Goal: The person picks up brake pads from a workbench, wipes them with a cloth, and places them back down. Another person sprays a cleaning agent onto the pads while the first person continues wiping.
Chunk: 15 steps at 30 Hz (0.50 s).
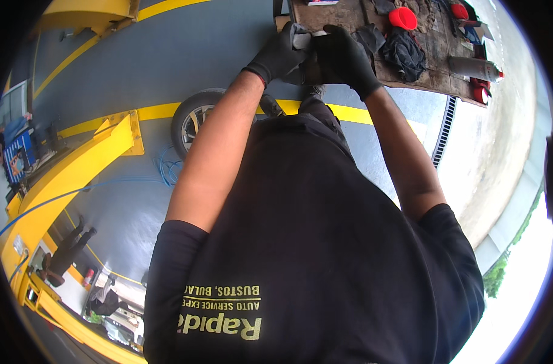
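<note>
Both of my hands wear black gloves and meet at the near left edge of a worn wooden bench. My left hand [279, 54] is closed round a small grey piece [301, 40], whose kind I cannot make out. Close against it, my right hand [343, 59] has its fingers bent inward at a small pale bit [319, 34]. The fingers hide most of what lies between the hands. Just right of my right hand, a dark crumpled cloth [370, 37] lies on the bench top [433, 74].
On the bench are a red cup [403, 19], a black bundle of cloth [405, 56] and a grey spray can [471, 68] lying on its side. A wheel [188, 121], a blue hose [165, 167] and a yellow lift arm [97, 145] are to the left. A floor grate [444, 130] runs at right.
</note>
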### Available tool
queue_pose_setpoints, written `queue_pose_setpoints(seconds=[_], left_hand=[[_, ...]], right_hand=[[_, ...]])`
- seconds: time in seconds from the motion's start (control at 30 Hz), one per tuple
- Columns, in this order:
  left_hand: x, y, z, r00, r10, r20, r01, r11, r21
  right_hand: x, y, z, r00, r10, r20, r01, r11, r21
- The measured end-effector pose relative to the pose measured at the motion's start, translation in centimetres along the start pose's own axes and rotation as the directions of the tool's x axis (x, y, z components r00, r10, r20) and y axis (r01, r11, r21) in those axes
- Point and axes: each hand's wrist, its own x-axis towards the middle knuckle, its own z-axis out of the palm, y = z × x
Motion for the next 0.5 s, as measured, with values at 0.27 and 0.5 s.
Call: queue_pose_setpoints(seconds=[0.27, 0.5], left_hand=[[0.1, 0.0, -0.4, 0.999, 0.028, 0.017, -0.028, 0.999, 0.035], [0.0, 0.8, -1.0, 0.989, 0.123, 0.087, -0.121, 0.992, -0.028]], right_hand=[[1.4, -0.8, -3.5, 0.987, -0.1, -0.122, 0.075, 0.978, -0.196], [2.2, -1.9, 1.8, 0.995, -0.047, -0.088, 0.028, 0.978, -0.206]])
